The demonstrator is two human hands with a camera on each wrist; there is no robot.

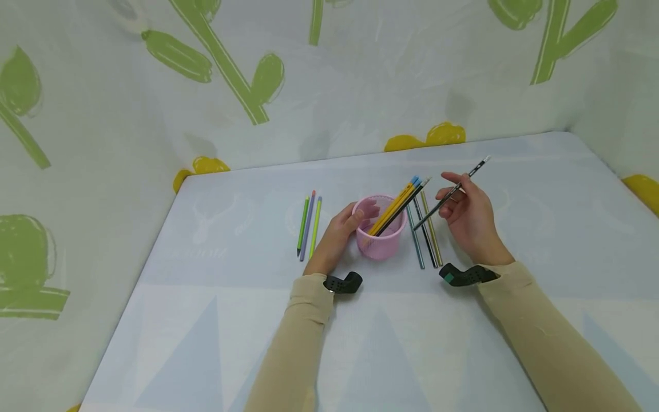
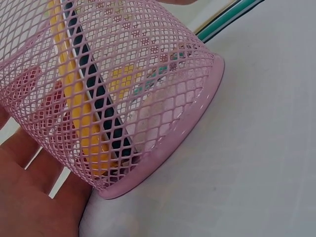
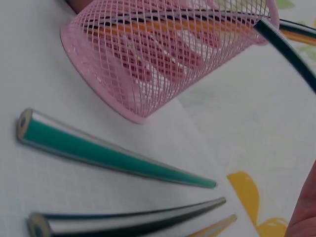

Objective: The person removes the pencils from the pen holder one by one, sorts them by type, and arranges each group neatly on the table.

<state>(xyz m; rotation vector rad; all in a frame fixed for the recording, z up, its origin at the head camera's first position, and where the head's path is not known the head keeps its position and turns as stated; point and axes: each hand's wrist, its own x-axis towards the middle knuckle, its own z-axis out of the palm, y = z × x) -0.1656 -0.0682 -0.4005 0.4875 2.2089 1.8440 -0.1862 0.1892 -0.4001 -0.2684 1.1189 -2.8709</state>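
Note:
In the head view my left hand (image 1: 334, 240) holds a pink mesh pencil cup (image 1: 378, 246) by its left side, with the thumb near the rim. The fingers wrap around the far side and show through the mesh in the right wrist view. Yellow pencils (image 1: 393, 206) and a black pencil (image 1: 399, 213) lean in the cup toward the upper right. My right hand (image 1: 473, 220) pinches a dark pencil (image 1: 480, 166) to the right of the cup. Its lower end (image 3: 262, 28) overlaps the cup's rim area in the right wrist view, outside the mesh.
Right of the cup lie a teal pencil (image 1: 416, 240), a black pencil (image 1: 426, 234) and an olive-gold pencil (image 1: 432, 229). Left of my left hand lie a green pencil (image 1: 302, 226), a purple pencil (image 1: 308, 226) and a lime pencil (image 1: 316, 226). A patterned wall (image 1: 360, 103) rises behind the table.

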